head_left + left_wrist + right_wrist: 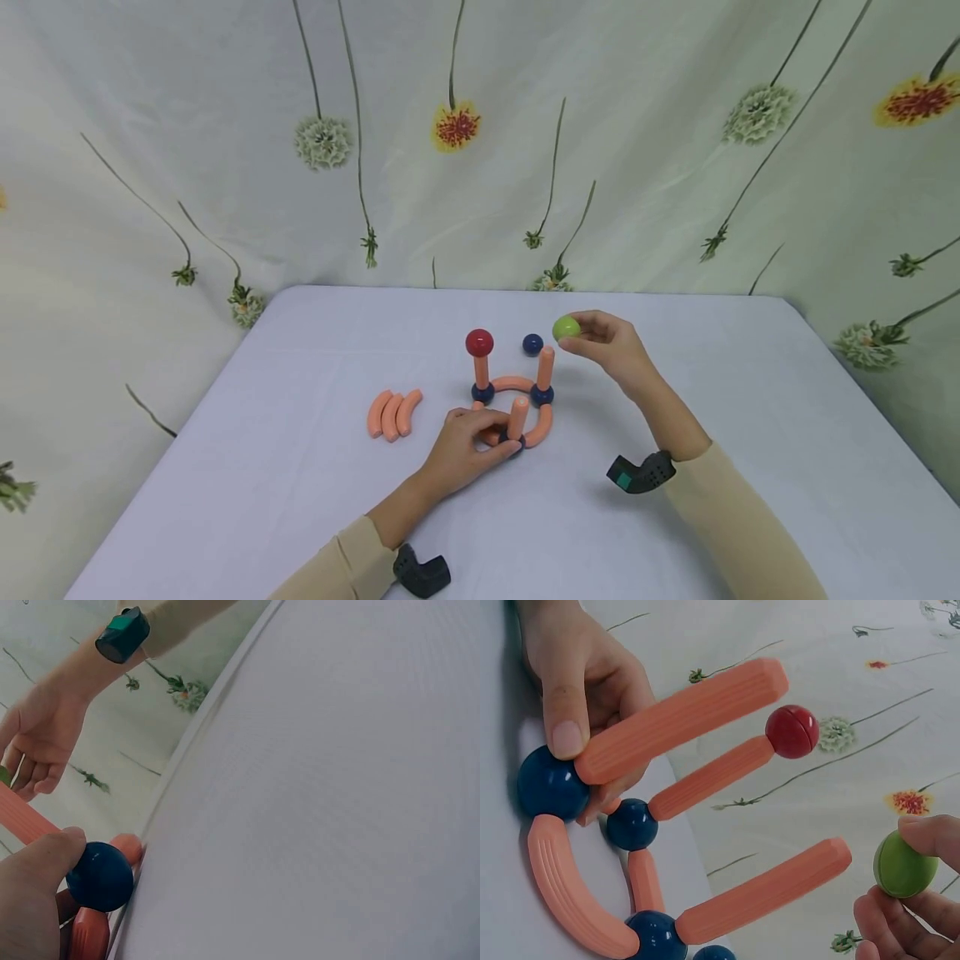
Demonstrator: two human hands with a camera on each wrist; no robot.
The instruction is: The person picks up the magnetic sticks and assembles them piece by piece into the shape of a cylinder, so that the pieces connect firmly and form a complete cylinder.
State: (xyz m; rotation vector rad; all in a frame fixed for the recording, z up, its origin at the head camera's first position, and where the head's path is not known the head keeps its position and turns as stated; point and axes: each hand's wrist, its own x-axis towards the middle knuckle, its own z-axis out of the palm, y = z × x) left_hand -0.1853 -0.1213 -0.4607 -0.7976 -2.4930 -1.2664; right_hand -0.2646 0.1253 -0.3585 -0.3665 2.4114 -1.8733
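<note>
A ring of curved orange rods [539, 427] joined by dark blue balls lies on the table, with several straight orange rods standing up from it. A red ball [480, 342] caps the far-left upright rod. Low on the ring's near side, my left hand [459, 450] pinches a blue ball [100, 876], the thumb lying beside the foot of an upright rod [686, 720]. Between thumb and fingers, my right hand [617, 350] holds a green ball [905, 864]. It is raised just right of the bare top of the far-right upright rod [546, 368].
Curved orange rods [391, 417] lie side by side left of the ring. Behind it sits a loose blue ball [532, 344]. The white-covered table [300, 500] backs onto a flower-print cloth [525, 83].
</note>
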